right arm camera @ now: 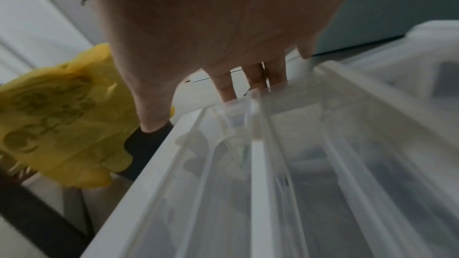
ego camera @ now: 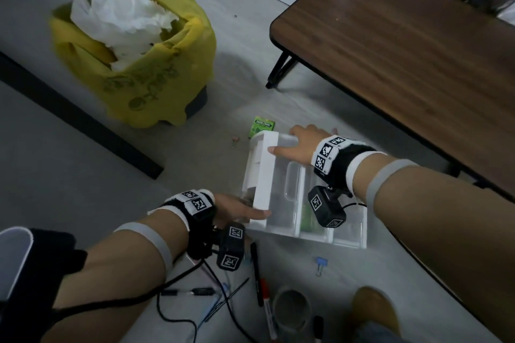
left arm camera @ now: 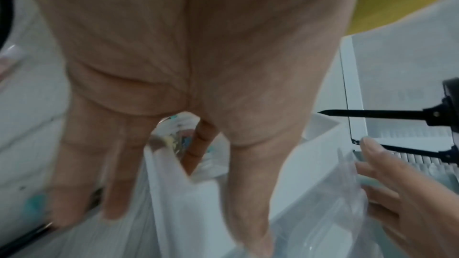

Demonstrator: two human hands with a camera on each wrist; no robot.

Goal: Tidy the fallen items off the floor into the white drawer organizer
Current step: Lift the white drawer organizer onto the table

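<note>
Lying nearest on the floor are the fallen items: pens, a blue binder clip and a clear cup, none yet picked up. Just beyond them sits the white drawer organizer, its clear compartments open upward with something green in one. The left hand holds its near left corner, thumb along the white rim and fingers wrapped below. The right hand grips the far rim, fingers hooked over the edge, thumb on the white panel. Both hands seem to be positioning the organizer, so the step in hand looks like setting it within reach. Next calls for freeing one hand to collect the pens. Farther off lie a green gum pack, touching the organizer's far corner, a yellow-lined bin to the left and a wooden counter to the right.
</note>
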